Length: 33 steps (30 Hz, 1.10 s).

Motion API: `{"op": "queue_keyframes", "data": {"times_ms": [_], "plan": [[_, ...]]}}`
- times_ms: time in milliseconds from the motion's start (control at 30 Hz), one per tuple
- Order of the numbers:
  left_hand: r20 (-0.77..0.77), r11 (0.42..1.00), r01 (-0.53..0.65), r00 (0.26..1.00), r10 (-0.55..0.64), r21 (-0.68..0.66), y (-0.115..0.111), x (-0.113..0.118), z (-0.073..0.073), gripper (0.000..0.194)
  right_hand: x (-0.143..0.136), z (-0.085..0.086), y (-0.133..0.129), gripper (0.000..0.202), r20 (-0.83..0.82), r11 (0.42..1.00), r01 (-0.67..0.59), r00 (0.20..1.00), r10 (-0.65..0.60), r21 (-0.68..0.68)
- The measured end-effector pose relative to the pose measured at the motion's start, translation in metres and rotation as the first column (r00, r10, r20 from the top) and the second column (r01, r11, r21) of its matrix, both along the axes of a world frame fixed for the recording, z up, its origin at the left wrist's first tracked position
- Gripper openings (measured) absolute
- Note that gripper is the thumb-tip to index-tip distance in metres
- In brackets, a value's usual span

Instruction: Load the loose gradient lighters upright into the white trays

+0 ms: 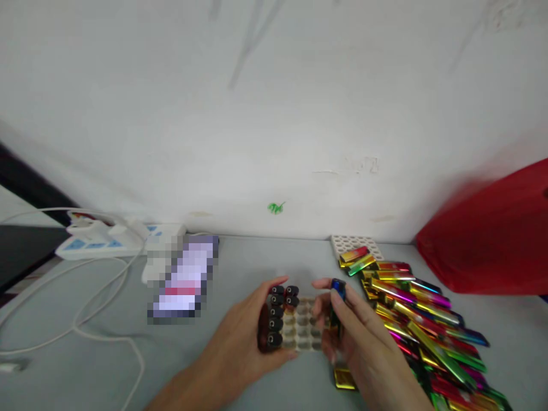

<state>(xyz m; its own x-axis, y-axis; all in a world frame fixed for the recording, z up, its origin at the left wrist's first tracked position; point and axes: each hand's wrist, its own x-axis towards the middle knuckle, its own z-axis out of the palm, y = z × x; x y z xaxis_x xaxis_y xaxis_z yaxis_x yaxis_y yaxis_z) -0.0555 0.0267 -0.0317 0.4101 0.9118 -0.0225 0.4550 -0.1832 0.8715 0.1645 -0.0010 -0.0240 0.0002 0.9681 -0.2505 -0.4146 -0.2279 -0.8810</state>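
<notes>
My left hand (pixel 246 328) is closed round the left side of a small pale holder tray (pixel 302 323) with rows of round pockets. Several dark-topped lighters (pixel 275 325) stand upright in its left pockets; the middle and right pockets hold none. Between the fingers of my right hand (pixel 363 339) is a shiny lighter (pixel 338 286) with a dark blue end, upright over the tray's right edge. Those fingers are slightly blurred. Beneath that hand, a gold lighter (pixel 345 378) lies partly hidden on the table.
A heap of shiny coloured lighters (pixel 428 311) spreads on the right, beside a white perforated tray (pixel 347 242) near the wall. A red bag (pixel 492 240) stands behind. To the left are a phone (pixel 188 277), a power strip (pixel 96 245) and a looping white cable (pixel 103 338).
</notes>
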Motion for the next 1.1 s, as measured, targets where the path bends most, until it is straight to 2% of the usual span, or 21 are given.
{"op": "queue_keyframes", "data": {"times_ms": [100,167,333,400,467,633,833,1100], "plan": [[0.016,1.0,0.007,1.0,-0.006,-0.007,0.0,0.0,0.001,0.096,0.002,0.006,-0.002,0.052,0.099,1.0,-0.021,0.995,0.022,-0.016],[0.032,1.0,0.008,0.999,-0.007,-0.029,0.001,0.001,0.002,0.096,0.003,0.009,-0.002,0.053,0.106,0.999,-0.024,0.994,0.027,-0.036],[0.058,0.998,0.012,0.998,-0.009,-0.058,0.002,0.001,0.002,0.096,-0.003,0.007,0.003,0.036,-0.168,0.999,0.006,0.986,-0.013,-0.044],[0.071,0.998,0.016,0.997,-0.012,-0.061,0.002,0.0,0.0,0.097,-0.005,0.005,0.003,0.039,-0.254,0.997,-0.045,0.967,0.027,-0.065],[0.074,0.998,0.02,0.997,-0.015,-0.063,0.002,0.0,-0.001,0.098,-0.006,0.003,0.003,0.051,-0.303,0.986,-0.114,0.95,0.073,-0.118],[0.053,0.998,0.023,0.998,-0.019,-0.062,0.003,0.0,0.001,0.096,-0.005,0.003,0.0,0.067,-0.309,0.961,-0.179,0.945,0.108,-0.21],[0.027,0.998,0.006,1.0,-0.005,-0.056,0.002,0.001,0.003,0.097,-0.004,0.014,0.0,0.065,-0.307,0.95,-0.236,0.937,0.167,-0.204],[0.021,0.999,0.002,1.0,-0.001,-0.047,0.002,0.0,-0.001,0.099,-0.001,0.007,0.002,0.066,-0.352,0.955,-0.228,0.924,0.15,-0.192]]}}
